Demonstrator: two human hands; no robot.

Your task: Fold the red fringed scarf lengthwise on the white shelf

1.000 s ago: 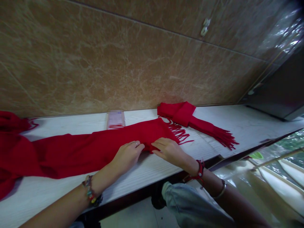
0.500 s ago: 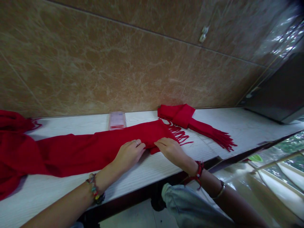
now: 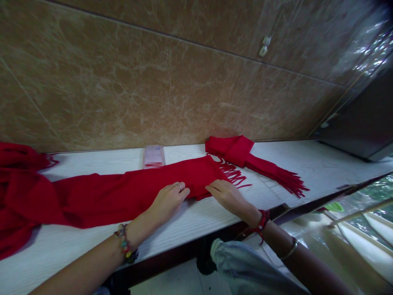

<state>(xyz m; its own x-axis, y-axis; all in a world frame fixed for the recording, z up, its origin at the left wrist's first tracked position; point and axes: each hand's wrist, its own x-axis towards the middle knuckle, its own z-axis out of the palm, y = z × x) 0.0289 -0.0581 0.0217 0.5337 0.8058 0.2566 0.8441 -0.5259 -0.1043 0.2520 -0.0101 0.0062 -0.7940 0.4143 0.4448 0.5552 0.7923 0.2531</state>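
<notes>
A long red scarf (image 3: 101,196) lies stretched along the white shelf, its left part bunched up and its right end fringed. My left hand (image 3: 170,198) has its fingers closed on the scarf's near edge, a ring on one finger. Just to the right, my right hand (image 3: 229,196) pinches the same near edge close to the fringe. Between the two hands the edge looks doubled over. A second red scarf (image 3: 229,147), folded into a knot-like bundle with its fringe trailing right, rests behind my right hand.
Against the tiled wall (image 3: 138,90) stands a small pale packet (image 3: 153,156), its print blurred, behind the scarf. The white shelf (image 3: 172,225) ends at a dark front edge near my forearms. A dark box-like object (image 3: 356,114) sits at the far right.
My right hand has shifted slightly right along the scarf's near edge, and the edge between my hands lies flatter. My left hand keeps its hold. The view has moved a little.
</notes>
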